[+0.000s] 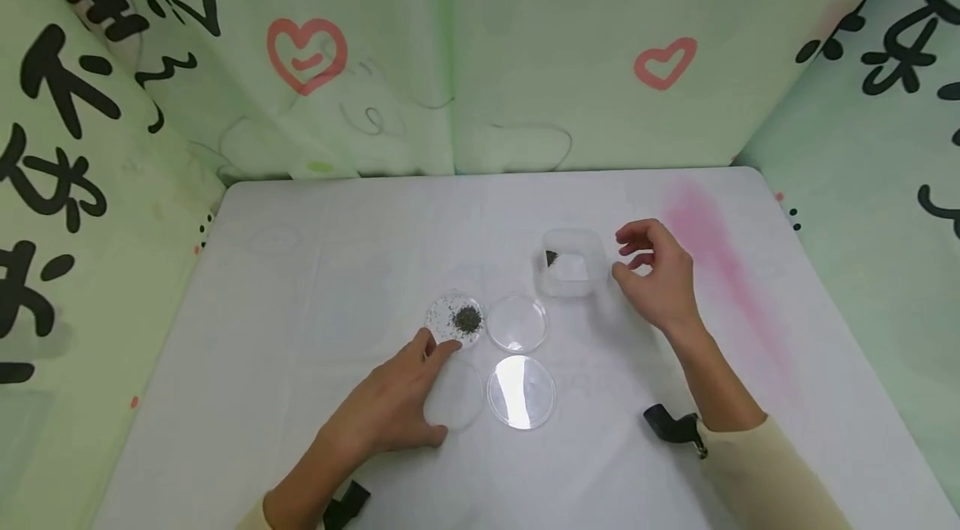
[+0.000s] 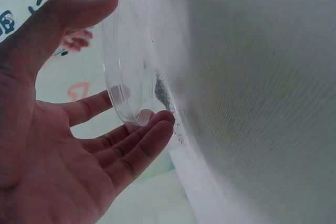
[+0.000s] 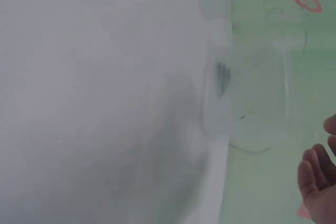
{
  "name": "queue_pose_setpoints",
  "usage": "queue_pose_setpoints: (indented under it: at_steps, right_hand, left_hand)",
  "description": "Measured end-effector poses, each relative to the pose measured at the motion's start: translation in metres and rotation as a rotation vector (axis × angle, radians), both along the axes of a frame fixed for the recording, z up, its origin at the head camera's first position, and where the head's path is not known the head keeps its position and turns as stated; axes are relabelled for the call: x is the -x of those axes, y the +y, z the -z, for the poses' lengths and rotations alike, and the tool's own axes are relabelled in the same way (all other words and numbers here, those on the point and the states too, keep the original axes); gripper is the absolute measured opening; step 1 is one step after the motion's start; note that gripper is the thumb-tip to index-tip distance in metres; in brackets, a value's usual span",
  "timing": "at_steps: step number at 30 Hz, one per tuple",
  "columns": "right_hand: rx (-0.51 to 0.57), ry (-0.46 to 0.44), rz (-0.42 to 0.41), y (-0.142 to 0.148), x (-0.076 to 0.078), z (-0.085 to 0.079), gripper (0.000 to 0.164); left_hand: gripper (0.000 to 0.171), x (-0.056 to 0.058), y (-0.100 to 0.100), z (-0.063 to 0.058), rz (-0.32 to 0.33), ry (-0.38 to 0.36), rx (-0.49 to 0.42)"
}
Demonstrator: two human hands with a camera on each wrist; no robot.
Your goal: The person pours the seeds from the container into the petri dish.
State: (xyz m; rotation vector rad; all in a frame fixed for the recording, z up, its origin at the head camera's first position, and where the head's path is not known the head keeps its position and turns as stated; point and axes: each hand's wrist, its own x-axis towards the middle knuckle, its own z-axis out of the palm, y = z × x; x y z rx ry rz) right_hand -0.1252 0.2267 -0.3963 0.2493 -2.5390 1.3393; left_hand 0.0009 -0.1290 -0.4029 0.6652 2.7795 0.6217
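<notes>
My left hand (image 1: 393, 405) holds a clear petri dish part (image 2: 128, 59) by its rim, thumb on one side and fingers on the other. Just beyond it, a petri dish (image 1: 437, 315) contains a pile of dark grains (image 1: 468, 319), with specks scattered around. My right hand (image 1: 660, 276) hovers right of a translucent square plastic container (image 1: 573, 288), fingers loosely bent and nothing in them. A small dark patch (image 1: 551, 257) shows at the container's left side; its kind is unclear. In the right wrist view the hand (image 3: 320, 187) appears apart from the container (image 3: 254, 98).
Two more clear round dish parts, one farther (image 1: 517, 323) and one nearer (image 1: 521, 392), lie right of the held one. A white cloth (image 1: 300, 305) covers the table. Green curtains (image 1: 487, 55) with drawings enclose the back and sides. Black mounts (image 1: 671, 424) sit at the wrists.
</notes>
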Motion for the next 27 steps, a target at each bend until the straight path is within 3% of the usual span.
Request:
queue_pose_setpoints:
  at_steps: [2, 5, 9, 12, 15, 19, 27]
  right_hand:
    - [0.039, 0.128, -0.041, -0.015, -0.003, -0.008, 0.033]
    - [0.043, 0.2, -0.236, -0.039, -0.008, -0.016, 0.031]
    - [-0.068, 0.08, -0.519, -0.075, -0.012, -0.014, 0.036]
    - [-0.187, -0.057, -0.647, -0.1, -0.012, -0.004, 0.049]
    - [-0.282, -0.164, -0.718, -0.119, -0.009, 0.006, 0.067]
    - [-0.357, -0.231, -0.766, -0.134, -0.005, 0.014, 0.087]
    - [-0.391, -0.273, -0.794, -0.141, 0.0, 0.02, 0.091]
  left_hand:
    - [0.092, 0.0, -0.001, -0.002, -0.004, 0.0, -0.005]
    - [0.091, 0.001, -0.004, -0.004, -0.012, -0.007, -0.012]
    - [0.092, 0.004, -0.008, -0.007, -0.025, -0.007, -0.03]
    - [0.092, 0.006, -0.013, -0.009, -0.036, 0.008, -0.049]
    - [0.091, 0.008, -0.017, -0.01, -0.044, 0.023, -0.07]
    - [0.09, 0.012, -0.023, -0.012, -0.063, 0.035, -0.099]
    - [0.085, 0.024, -0.035, -0.013, -0.102, 0.054, -0.2]
